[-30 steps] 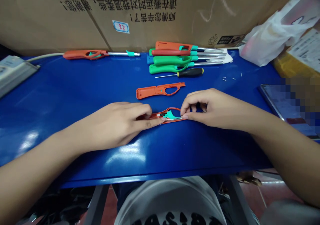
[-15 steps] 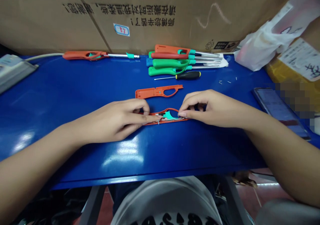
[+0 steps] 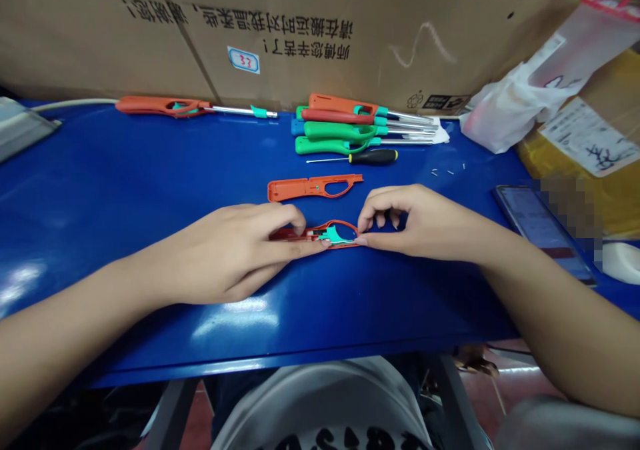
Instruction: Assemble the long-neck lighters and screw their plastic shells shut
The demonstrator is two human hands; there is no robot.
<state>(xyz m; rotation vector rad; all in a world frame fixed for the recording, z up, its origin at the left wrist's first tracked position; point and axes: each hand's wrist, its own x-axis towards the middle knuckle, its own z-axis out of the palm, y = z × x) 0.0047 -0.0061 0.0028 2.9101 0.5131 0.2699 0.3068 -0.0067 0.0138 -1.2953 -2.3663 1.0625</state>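
An orange lighter half-shell (image 3: 342, 224) lies inner side up on the blue table, with a green trigger (image 3: 329, 235) and thin inner parts in it. My left hand (image 3: 245, 250) grips its left portion, thumb along the near edge by the trigger and fingers bent over the far side. At the right end, my right hand (image 3: 395, 220) pinches the shell's tip between thumb and forefinger, its other fingers curled. These fingers hide both ends. Just beyond lies the matching orange half-shell (image 3: 295, 188), its hollow side showing.
A black-and-yellow screwdriver (image 3: 373, 157) lies before a pile of lighters (image 3: 330, 131). Small metal screws (image 3: 450, 171) are to the right. Another orange lighter (image 3: 160, 107) rests at the back left. A phone (image 3: 540, 230) lies right; a large cardboard box (image 3: 300, 10) stands behind.
My left hand's thumb has slid right along the shell to the trigger. The shell's right end has shifted slightly left; my right hand still pinches there. The view has shifted slightly.
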